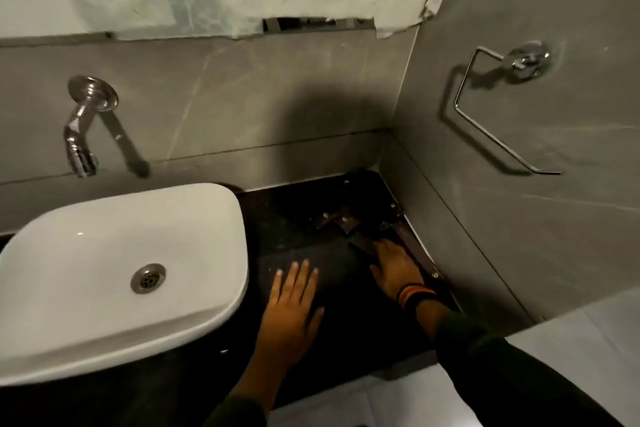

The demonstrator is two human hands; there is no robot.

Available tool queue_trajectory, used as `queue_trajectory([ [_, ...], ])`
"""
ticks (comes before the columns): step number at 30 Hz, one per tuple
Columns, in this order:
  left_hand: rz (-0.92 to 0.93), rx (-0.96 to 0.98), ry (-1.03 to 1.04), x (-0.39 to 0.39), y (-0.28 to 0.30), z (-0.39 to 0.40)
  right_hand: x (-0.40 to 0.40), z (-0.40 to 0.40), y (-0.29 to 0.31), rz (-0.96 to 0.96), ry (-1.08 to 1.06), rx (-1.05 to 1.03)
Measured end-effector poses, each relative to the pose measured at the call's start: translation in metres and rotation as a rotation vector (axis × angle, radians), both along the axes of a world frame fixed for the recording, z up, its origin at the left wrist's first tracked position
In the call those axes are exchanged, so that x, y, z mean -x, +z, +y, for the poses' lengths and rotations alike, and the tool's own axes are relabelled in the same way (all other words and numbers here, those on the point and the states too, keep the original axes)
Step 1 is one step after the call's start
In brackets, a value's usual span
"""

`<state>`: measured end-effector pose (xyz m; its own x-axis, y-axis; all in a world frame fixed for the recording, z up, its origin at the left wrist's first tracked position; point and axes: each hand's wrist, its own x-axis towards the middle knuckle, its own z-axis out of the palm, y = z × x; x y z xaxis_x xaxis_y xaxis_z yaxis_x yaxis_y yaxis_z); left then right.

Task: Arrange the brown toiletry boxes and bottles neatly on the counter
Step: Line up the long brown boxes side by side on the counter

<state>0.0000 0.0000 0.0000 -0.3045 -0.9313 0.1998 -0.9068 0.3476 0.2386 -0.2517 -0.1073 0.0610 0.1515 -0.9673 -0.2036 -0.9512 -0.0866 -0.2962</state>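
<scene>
Several flat brown toiletry boxes [346, 221] lie in the dim right corner of the black counter [277, 211], some askew. A long brown box [414, 246] runs along the right wall. My right hand [394, 269] rests palm down on the boxes beside that long box, fingers spread and pointing toward the corner; whether it grips one is unclear. My left hand [292, 308] lies flat and open on the bare counter, to the left of the boxes and apart from them. No bottles can be made out in the shadow.
A white basin [104, 308] fills the counter's left side, with a chrome wall tap [85, 128] above it. Grey tiled walls close the corner; a chrome towel ring [498, 107] hangs on the right wall. A plastic sheet covers the mirror above.
</scene>
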Motion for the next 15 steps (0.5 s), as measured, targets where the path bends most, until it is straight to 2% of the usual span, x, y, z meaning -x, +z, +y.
queue_trajectory([
  [4,-0.070,-0.058,0.047,-0.009,-0.034,0.035,0.007,-0.007,-0.023,0.091,-0.028,-0.138],
  [10,-0.106,-0.136,-0.023,-0.023,-0.052,0.048,-0.005,-0.017,-0.033,0.111,-0.062,-0.057],
  [12,-0.105,-0.171,-0.067,-0.029,-0.049,0.047,-0.012,-0.009,-0.029,0.084,-0.094,-0.081],
  [15,-0.099,-0.208,-0.162,-0.036,-0.047,0.037,-0.023,0.012,-0.026,-0.072,-0.191,-0.151],
])
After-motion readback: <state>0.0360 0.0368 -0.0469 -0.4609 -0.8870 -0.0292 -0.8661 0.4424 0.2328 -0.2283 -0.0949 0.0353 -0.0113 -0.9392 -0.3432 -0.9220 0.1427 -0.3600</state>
